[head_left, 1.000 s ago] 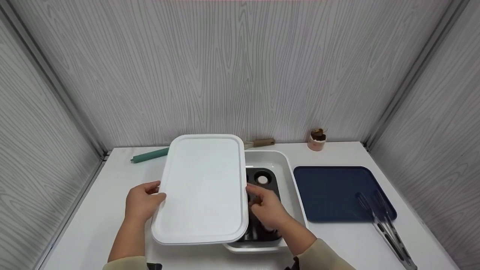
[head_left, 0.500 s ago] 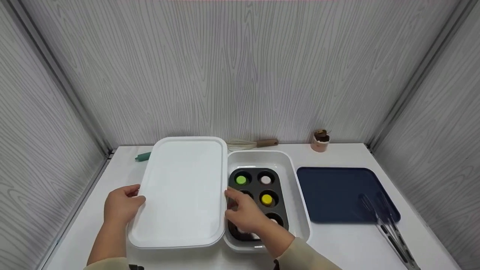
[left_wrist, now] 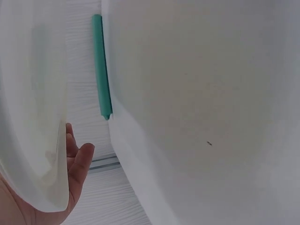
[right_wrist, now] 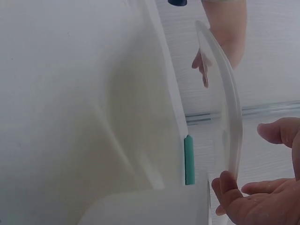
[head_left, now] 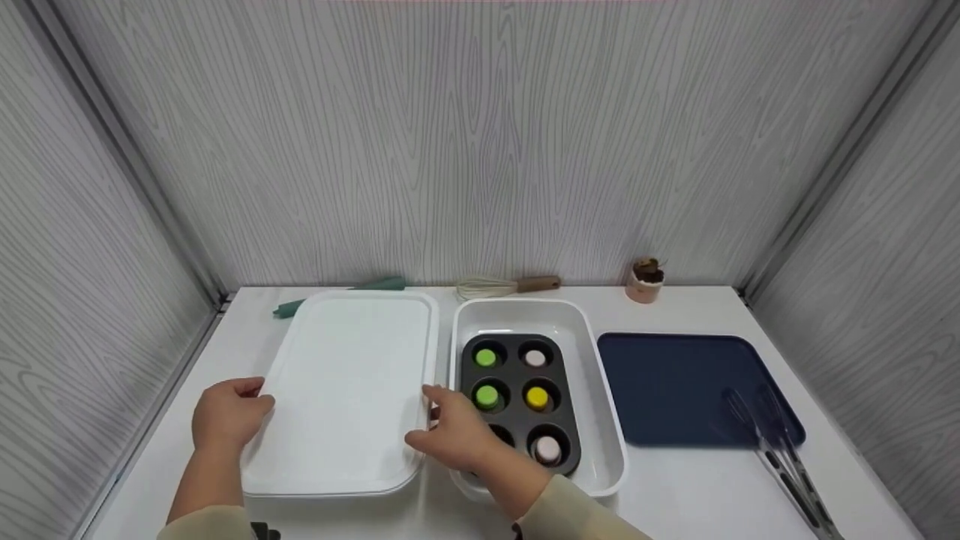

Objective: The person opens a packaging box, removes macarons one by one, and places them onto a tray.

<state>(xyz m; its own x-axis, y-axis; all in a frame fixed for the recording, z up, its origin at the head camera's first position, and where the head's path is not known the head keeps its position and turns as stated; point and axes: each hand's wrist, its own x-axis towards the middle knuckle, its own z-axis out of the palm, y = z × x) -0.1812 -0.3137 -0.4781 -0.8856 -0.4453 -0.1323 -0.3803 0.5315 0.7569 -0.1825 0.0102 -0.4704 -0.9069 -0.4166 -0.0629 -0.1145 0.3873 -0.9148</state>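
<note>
Both hands hold a white rectangular lid (head_left: 345, 390) just above the table, to the left of a white rectangular container (head_left: 600, 450). My left hand (head_left: 229, 412) grips the lid's left edge. At its right edge my right hand (head_left: 457, 431) has the fingers curled under the rim; in the right wrist view the thumb (right_wrist: 276, 130) stands off the lid. Inside the container sits a dark muffin tin (head_left: 517, 424), with small green, white and yellow round pieces in its cups. My right forearm covers the tin's lower left corner.
Behind the lid lies a green rolling pin (head_left: 384, 283), partly covered. A whisk (head_left: 487, 288) and a small potted item (head_left: 645, 280) stand along the back wall. On the right are a navy tray (head_left: 667, 390) and metal tongs (head_left: 787, 472) overlapping its corner.
Both hands have carried the lid leftward off the container and lowered it. More of the muffin tin, the whisk and the rolling pin's far end now show.
</note>
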